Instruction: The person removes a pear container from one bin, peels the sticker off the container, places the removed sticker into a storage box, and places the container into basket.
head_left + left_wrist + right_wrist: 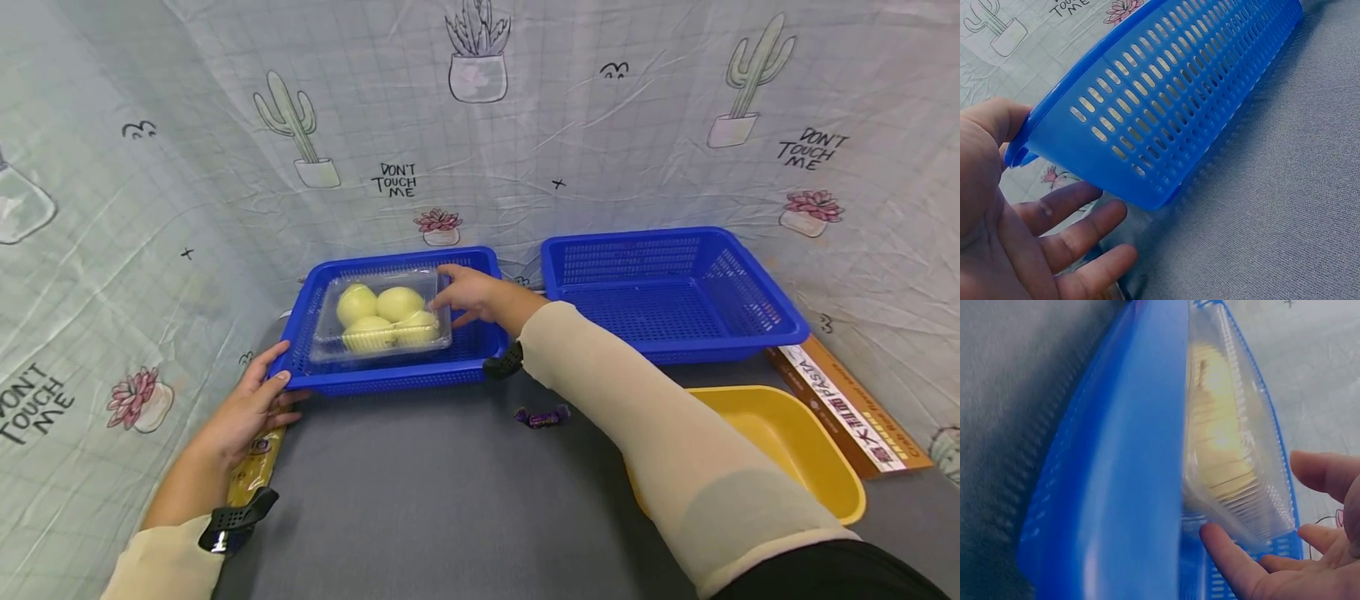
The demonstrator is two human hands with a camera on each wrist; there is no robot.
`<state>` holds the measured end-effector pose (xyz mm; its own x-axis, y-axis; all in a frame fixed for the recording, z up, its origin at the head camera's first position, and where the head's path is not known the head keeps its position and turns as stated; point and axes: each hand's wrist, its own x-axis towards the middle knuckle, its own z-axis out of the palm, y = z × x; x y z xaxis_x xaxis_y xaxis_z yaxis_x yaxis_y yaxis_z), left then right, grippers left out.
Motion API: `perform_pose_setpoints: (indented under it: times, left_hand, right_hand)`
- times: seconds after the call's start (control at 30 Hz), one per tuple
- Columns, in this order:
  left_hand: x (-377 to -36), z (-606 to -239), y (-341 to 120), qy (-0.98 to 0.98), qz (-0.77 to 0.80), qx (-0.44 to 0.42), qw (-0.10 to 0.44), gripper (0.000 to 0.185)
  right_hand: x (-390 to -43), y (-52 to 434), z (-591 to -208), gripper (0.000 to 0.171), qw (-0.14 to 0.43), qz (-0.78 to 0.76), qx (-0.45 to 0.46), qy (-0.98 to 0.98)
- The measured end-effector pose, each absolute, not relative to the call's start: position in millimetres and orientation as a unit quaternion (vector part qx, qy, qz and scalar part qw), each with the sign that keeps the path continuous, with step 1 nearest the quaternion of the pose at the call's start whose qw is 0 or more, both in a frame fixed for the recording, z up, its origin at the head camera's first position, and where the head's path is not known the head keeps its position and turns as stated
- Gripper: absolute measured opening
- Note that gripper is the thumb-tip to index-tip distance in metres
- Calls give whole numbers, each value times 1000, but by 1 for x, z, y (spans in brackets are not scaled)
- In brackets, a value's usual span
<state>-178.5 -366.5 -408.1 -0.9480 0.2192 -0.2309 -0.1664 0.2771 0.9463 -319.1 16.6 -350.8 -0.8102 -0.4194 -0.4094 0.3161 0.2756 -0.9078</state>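
Note:
At the left, a blue plastic basket (pixel 408 385) holds a clear lidded plastic box (pixel 322 346). Several pale yellow-green round items (pixel 400 303), like fruit, lie inside the box. My left hand (pixel 251 408) pinches the basket's rim at its front left corner; in the left wrist view the other fingers (pixel 1088 234) spread below the rim. Over the basket's right side, my right hand (pixel 472 294) is at the box's right end. Its fingers are spread apart in the right wrist view, with one fingertip (pixel 1213 534) right by the box's lower corner.
A second blue basket (pixel 675 342) stands at the back right. In front of it are a yellow tray (pixel 795 433), partly behind my right sleeve, and a brown pasta box (pixel 847 417). A purple-wrapped candy (pixel 543 417) lies mid-table. A yellow packet (pixel 255 471) lies under my left wrist.

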Motion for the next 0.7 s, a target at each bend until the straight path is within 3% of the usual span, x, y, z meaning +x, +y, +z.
perform_pose_setpoints:
  times: [0.7]
  left_hand:
    - [-179,-410,-363,792,592,-2,149,67]
  right_hand:
    - [-293,49,-348,68,269,-719,-52,639]
